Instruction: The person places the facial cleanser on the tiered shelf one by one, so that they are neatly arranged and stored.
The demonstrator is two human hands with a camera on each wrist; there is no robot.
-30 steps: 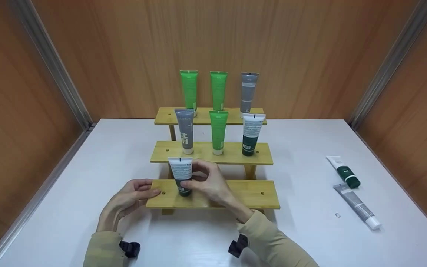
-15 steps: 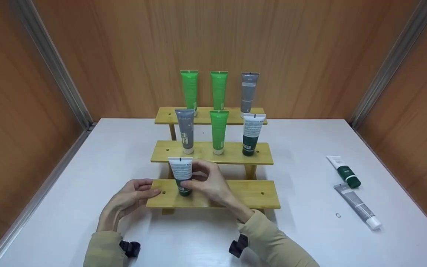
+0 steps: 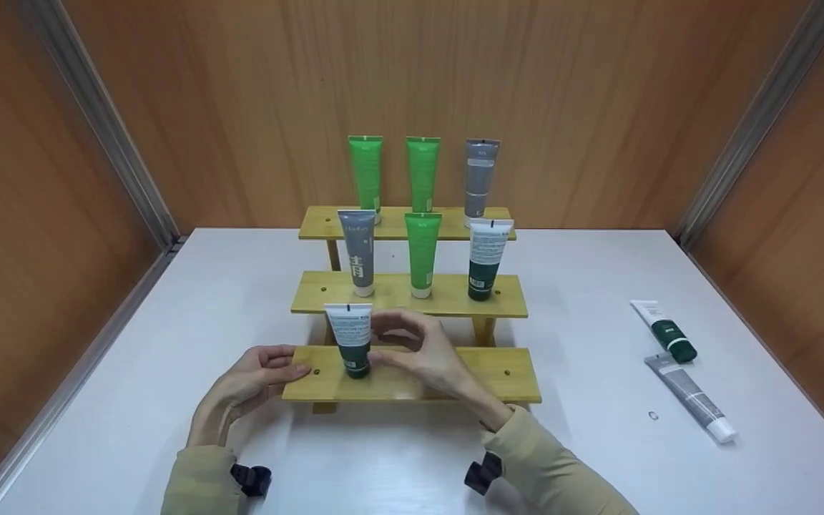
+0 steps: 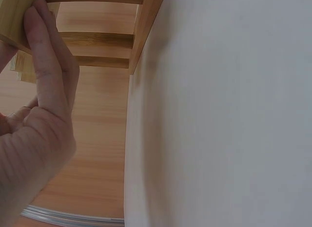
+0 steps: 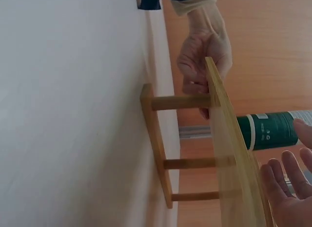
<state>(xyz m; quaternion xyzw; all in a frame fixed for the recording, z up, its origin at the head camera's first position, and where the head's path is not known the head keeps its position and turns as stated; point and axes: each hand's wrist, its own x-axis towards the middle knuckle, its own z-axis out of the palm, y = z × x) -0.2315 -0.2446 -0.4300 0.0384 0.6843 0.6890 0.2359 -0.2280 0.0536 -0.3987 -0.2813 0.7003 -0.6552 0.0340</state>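
A white and dark green squeeze tube [image 3: 352, 336] stands cap down on the left part of the lowest step of a three-tier wooden display stand [image 3: 426, 375]. Just to its right is my right hand [image 3: 423, 355], fingers spread and loosened. In the right wrist view the thumb [image 5: 304, 133] lies close against the tube or overlaps it; contact is unclear. My left hand [image 3: 251, 379] grips the left end of that lowest step, thumb over the board. Its fingers [image 4: 46, 66] reach to the board's edge in the left wrist view.
Grey, green, and white-and-green tubes [image 3: 483, 261] stand on the two upper steps. On the table's right lie another white-and-green tube [image 3: 662, 331] and a grey tube [image 3: 691, 397], near a small ring [image 3: 653, 415]. Wooden panels [image 3: 412, 93] enclose the table.
My right hand has let go of the white and dark green tube and drawn slightly to the right. The tube stays upright; my left hand has not moved.
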